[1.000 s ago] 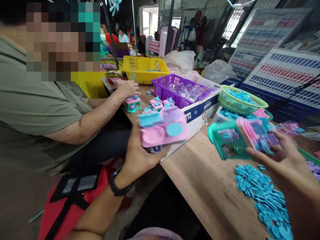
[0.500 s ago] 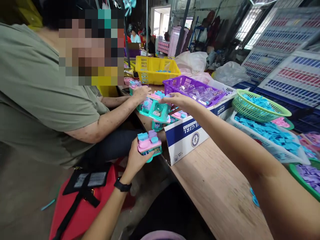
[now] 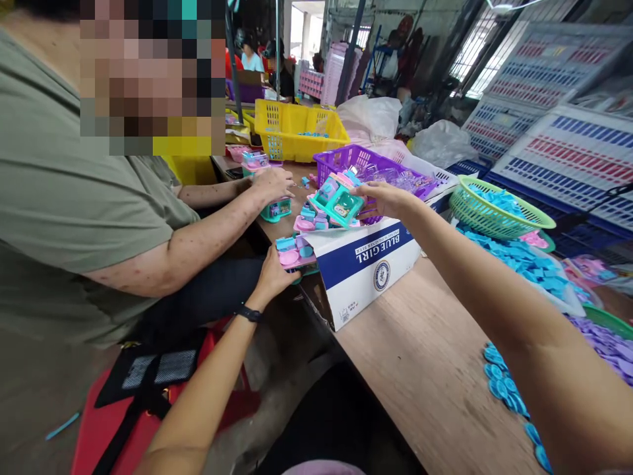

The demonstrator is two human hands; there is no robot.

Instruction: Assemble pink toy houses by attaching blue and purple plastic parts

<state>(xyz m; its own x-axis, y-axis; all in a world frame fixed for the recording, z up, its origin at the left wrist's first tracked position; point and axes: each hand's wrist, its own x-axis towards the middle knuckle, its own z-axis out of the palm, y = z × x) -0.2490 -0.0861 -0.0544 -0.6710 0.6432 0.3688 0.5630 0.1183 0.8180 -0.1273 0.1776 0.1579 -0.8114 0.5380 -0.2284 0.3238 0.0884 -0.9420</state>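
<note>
My left hand (image 3: 271,280) is wrapped around a small plastic toy (image 3: 291,253), at the near left end of an open cardboard carton. It has a pink top with blue and purple raised parts; its base is mostly hidden. My right hand (image 3: 383,199) grips another toy by its right edge, a teal toy (image 3: 339,201) with two framed compartments, tilted above the carton (image 3: 368,269). Under it, several pink, blue and purple toys (image 3: 314,218) lie in the carton. To the left, a co-worker's hand (image 3: 271,185) rests over a teal toy (image 3: 277,209).
A purple basket (image 3: 341,155) of clear plastic parts and a yellow crate (image 3: 301,142) stand behind the carton. Along the right are a green basket (image 3: 499,214), blue pieces (image 3: 524,264) and purple pieces (image 3: 603,346). Blue rings (image 3: 502,382) lie on the wooden table (image 3: 410,369).
The view has shifted. My right hand has moved its toy rightward, away from the co-worker's hands and over the carton. My left hand's toy has come up to the carton's left end.
</note>
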